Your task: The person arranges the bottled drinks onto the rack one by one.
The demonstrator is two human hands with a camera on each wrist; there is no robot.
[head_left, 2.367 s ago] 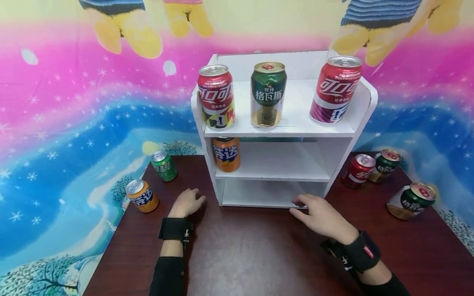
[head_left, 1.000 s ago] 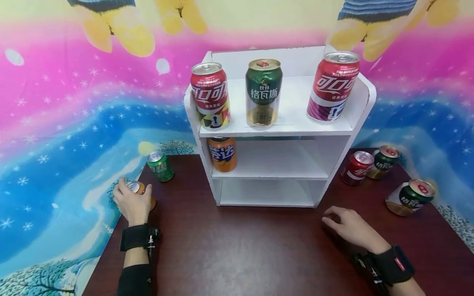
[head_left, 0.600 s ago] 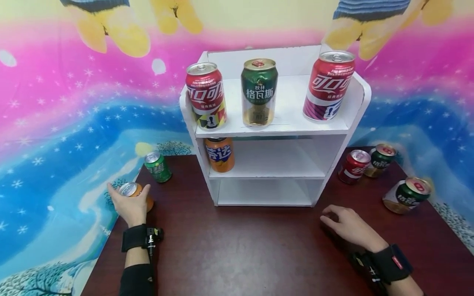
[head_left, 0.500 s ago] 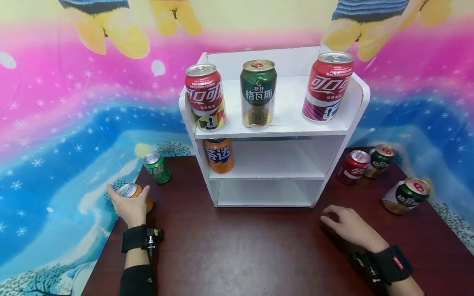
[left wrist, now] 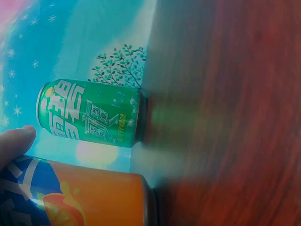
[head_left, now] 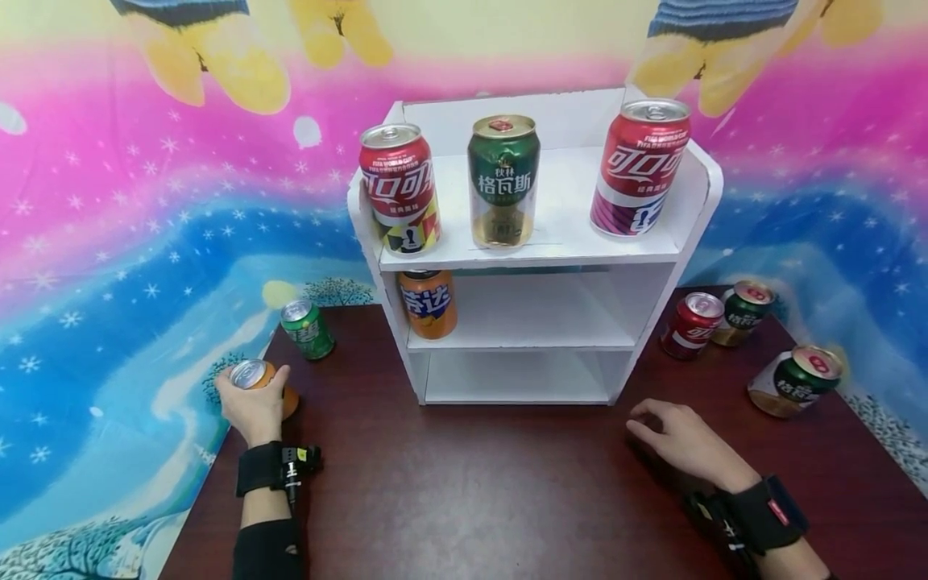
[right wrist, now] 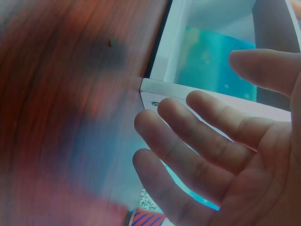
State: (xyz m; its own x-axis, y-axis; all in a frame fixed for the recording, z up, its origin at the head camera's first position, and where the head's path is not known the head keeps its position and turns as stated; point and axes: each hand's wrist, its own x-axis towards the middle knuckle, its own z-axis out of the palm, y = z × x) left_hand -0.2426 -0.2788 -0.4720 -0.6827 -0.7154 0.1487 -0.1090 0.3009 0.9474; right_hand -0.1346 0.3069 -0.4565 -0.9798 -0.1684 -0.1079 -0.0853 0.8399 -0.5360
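Pink-and-blue snowflake backdrop point(head_left: 174, 234), printed trees point(head_left: 68, 549), dark reddish-brown table point(head_left: 391, 475), soft glare point(head_left: 478, 507)

Can't see much of orange can point(head_left: 254, 373) at eight o'clock in head view, blocked by left hand point(head_left: 254, 411), or part of rear green-and-gold can point(head_left: 745, 310) at three, behind red can point(head_left: 692, 328). Can't identify striped thing point(right wrist: 147, 218) at six in right wrist view, cut by the edge; get blurred tabletop point(right wrist: 61, 155) at eight.

Your red metal can point(head_left: 641, 167) reads "可口可", green-and-gold metal can point(head_left: 503, 181) "秋林格瓦斯", shelved orange metal can point(head_left: 428, 304) "芬达", and green metal can point(left wrist: 91, 113) "雪碧".
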